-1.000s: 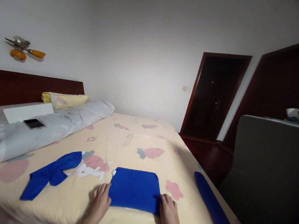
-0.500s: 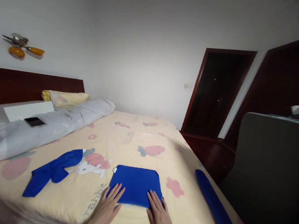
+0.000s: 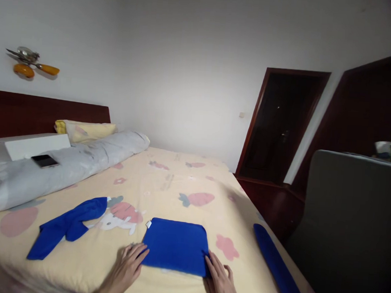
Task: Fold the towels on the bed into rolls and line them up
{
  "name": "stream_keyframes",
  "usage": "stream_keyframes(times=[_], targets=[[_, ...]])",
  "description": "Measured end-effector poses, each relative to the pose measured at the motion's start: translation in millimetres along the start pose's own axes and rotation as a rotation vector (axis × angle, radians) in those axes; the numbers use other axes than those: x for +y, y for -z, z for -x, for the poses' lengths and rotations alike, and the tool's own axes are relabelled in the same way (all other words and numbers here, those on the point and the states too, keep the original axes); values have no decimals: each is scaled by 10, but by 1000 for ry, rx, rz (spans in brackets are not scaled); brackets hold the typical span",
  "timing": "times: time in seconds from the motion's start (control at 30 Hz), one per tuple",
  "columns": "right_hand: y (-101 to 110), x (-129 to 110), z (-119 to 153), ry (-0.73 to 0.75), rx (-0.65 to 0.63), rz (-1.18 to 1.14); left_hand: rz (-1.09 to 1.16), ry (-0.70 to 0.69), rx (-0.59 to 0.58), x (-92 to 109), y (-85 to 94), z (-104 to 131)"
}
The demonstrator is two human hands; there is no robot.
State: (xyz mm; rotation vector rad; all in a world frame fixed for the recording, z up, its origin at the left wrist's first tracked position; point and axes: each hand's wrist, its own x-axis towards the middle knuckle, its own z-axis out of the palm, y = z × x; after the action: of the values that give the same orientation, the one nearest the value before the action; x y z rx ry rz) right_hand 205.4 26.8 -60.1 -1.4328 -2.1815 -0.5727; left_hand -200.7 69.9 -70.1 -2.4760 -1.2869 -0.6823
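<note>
A blue cloth (image 3: 177, 245) lies flat in a neat rectangle on the bed, a small white tag at its upper left corner. At its left edge rests my left hand (image 3: 130, 262), fingers extended with the tips touching the cloth. My right hand (image 3: 220, 275) touches the lower right edge, its fingers spread and the thumb apart. Neither hand grips the fabric. To the left lies a crumpled blue cloth (image 3: 69, 224). Along the bed's right side is a long, narrow blue cloth (image 3: 279, 268).
The bed's patterned sheet (image 3: 165, 193) spreads around the cloths. A long grey bolster (image 3: 80, 161) holds a phone (image 3: 45, 161) and lies beside a white box (image 3: 38, 145). A dark chair back (image 3: 354, 220) stands close to the bed's right edge.
Both hands have slid outward from the top of the blue cloth to its left and right edges. The cloths stay where they were; the view has shifted slightly.
</note>
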Motion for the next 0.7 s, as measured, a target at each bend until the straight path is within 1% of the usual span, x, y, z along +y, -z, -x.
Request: stream_keyframes(times=[0.07,0.13,0.23,0.33,0.4,0.47,0.57,0.63,0.7], targets=[[42,-21,-61,54,15,-19,33,4,11,6,4,-34],[79,-40,-129,59,27,-62,81,18,12,28,58,-105],[163,-60,-219,-3,31,-161,157,53,27,79,205,-217],[301,-69,-256,-40,-25,-321,235,112,56,109,347,-244],[389,-77,-248,-87,-80,-437,311,170,66,108,395,-216],[426,-85,-230,-190,-122,-530,404,246,54,98,399,-192],[341,-81,-227,-314,-127,-597,465,380,-31,92,343,-223],[208,-56,-248,-343,-90,-565,403,464,-92,97,278,-284],[65,-25,-286,-351,-19,-458,275,542,-123,109,198,-346]])
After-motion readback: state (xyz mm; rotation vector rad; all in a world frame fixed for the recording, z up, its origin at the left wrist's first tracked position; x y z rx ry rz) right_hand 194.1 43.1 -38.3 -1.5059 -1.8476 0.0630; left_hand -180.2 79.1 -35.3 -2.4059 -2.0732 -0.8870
